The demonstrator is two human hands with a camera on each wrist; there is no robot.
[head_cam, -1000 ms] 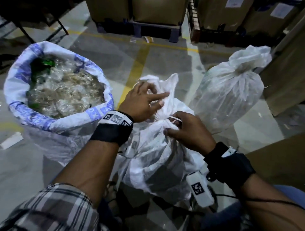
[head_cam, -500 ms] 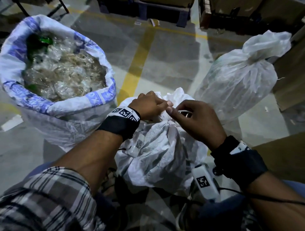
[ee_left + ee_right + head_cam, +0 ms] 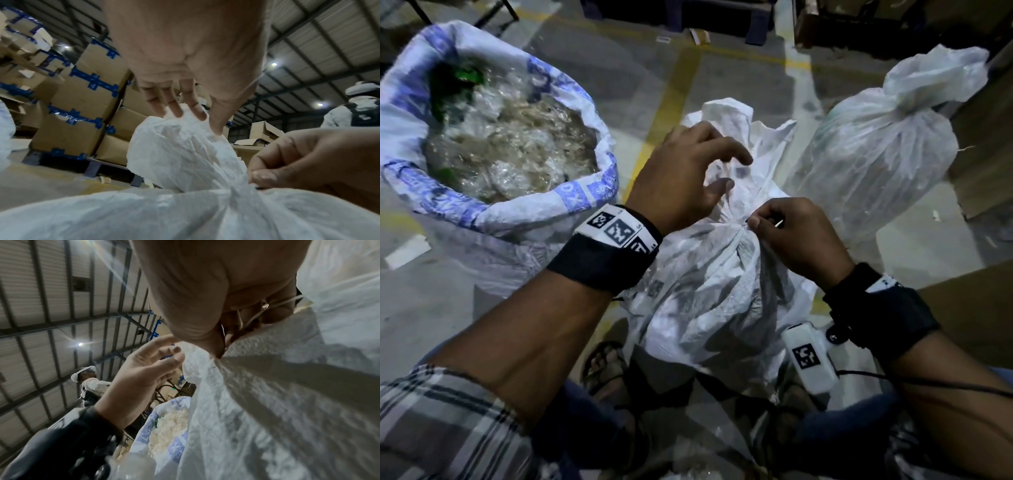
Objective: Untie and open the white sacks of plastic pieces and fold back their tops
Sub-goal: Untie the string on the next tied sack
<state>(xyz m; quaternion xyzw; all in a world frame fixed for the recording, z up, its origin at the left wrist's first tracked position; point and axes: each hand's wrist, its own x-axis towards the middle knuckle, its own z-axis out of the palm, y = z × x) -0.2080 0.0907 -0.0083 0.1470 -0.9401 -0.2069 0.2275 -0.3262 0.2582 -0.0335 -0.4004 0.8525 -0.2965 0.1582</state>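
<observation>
A tied white sack [image 3: 715, 294] stands between my feet, its bunched top [image 3: 736, 130] sticking up above the tied neck. My right hand [image 3: 756, 223] pinches the thin white tie string [image 3: 779, 224] at that neck; the right wrist view shows the string [image 3: 273, 305] running across its curled fingers. My left hand [image 3: 732, 173] hovers over the bunched top with fingers spread and relaxed, holding nothing. In the left wrist view its fingertips [image 3: 176, 112] just touch the top's crest [image 3: 180, 146]. A second tied sack [image 3: 876, 147] stands at the back right.
An opened sack with a folded-back blue-printed rim [image 3: 571, 195], full of clear plastic pieces [image 3: 510, 147], stands at the left. A brown carton [image 3: 993, 164] is at the right, and pallets of boxes [image 3: 86, 91] behind. Another person [image 3: 90, 381] stands farther off.
My left hand has left the knot, lifted and spread open above the bunched top. My right hand stays at the neck, pinching the string.
</observation>
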